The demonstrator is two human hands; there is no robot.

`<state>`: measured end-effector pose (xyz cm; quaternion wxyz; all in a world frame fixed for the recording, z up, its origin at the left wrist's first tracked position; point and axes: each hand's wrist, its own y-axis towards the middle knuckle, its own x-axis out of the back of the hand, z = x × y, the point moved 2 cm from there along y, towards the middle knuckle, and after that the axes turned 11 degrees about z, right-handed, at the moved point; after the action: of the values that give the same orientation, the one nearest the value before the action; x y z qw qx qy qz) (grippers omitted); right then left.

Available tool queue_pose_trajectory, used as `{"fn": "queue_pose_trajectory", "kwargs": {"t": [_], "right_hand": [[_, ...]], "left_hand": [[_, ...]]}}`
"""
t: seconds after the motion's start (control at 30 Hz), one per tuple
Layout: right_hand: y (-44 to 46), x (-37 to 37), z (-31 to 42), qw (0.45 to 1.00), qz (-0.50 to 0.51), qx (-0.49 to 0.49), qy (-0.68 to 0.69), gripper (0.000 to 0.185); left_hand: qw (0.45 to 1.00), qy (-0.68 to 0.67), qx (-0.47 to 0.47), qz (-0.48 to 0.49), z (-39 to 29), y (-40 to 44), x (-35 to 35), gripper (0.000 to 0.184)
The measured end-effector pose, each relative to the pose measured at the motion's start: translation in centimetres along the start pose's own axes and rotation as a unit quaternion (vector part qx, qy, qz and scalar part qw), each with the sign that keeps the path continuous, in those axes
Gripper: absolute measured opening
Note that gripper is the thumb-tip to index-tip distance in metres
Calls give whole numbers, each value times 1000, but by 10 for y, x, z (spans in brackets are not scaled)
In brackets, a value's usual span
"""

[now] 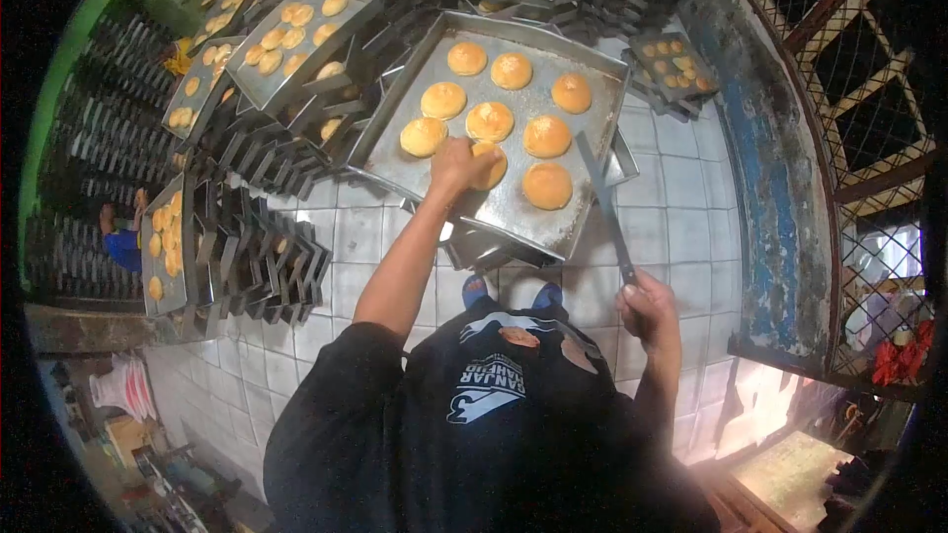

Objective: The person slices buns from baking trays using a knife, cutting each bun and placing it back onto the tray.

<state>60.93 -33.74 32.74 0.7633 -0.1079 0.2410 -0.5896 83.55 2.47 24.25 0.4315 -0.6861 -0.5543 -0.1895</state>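
A metal baking tray (380, 143) lies in front of me at the top of a stack, with several round golden buns on it. My left hand (457, 170) reaches over the tray's near part and grips a bun (491, 166), its fingers closed on the bun's left side. Another bun (424, 136) sits just left of that hand, and one more bun (547, 186) lies to its right. In my right hand (649, 308), off the tray's near right corner, is a long flat-bladed knife (604, 192). Its blade points away from me, along the tray's right side.
Stacked trays of buns (306, 35) crowd the left and back. A lower stack (168, 252) stands at the left, and another tray (676, 64) is at the back right. White floor tiles (681, 202) run up to a worn wall (765, 227) and a metal lattice (869, 89).
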Motion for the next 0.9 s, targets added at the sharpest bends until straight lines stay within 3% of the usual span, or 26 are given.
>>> {"fn": "queue_pose_trajectory", "kwargs": {"t": [0.07,0.13,0.2,0.27,0.3,0.33,0.37,0.4,0.47,0.53,0.6,0.67,0.9], "right_hand": [[11,-11,7,1000,11,23,-17,51],[17,-25,17,997,54,46,-27,50],[31,-32,14,997,63,50,-12,49],[46,-49,18,993,30,91,-66,47],[55,-53,13,992,21,108,-68,49],[59,-62,15,991,23,112,-67,49],[61,-72,18,988,14,128,-82,50],[63,-78,23,985,7,143,-98,52],[66,-84,31,978,14,104,-179,53],[66,-94,37,925,-19,211,-315,52],[59,-97,41,921,-3,209,-328,51],[56,-95,35,882,-10,318,-349,49],[50,-91,33,882,5,301,-363,48]], "left_hand": [[988,9,-111,-106,-11,-18,-2,67],[974,-37,-189,-121,-8,-24,-16,81],[988,-111,-105,23,-31,-48,-9,92],[988,-115,-98,18,-48,-62,-8,82],[912,-392,-113,36,-50,-64,-10,73],[760,-636,-122,50,-51,-64,-10,64],[689,-709,-151,26,-44,-46,-14,49],[690,-707,-153,19,-38,-37,-15,49],[465,-871,-128,95,-35,-27,-16,46],[465,-868,-153,88,-46,-28,-11,49],[432,-894,-122,14,-57,-29,-8,52],[445,-888,-115,8,-63,-29,-6,55],[441,-890,-118,-12,-86,-37,0,49]]}}
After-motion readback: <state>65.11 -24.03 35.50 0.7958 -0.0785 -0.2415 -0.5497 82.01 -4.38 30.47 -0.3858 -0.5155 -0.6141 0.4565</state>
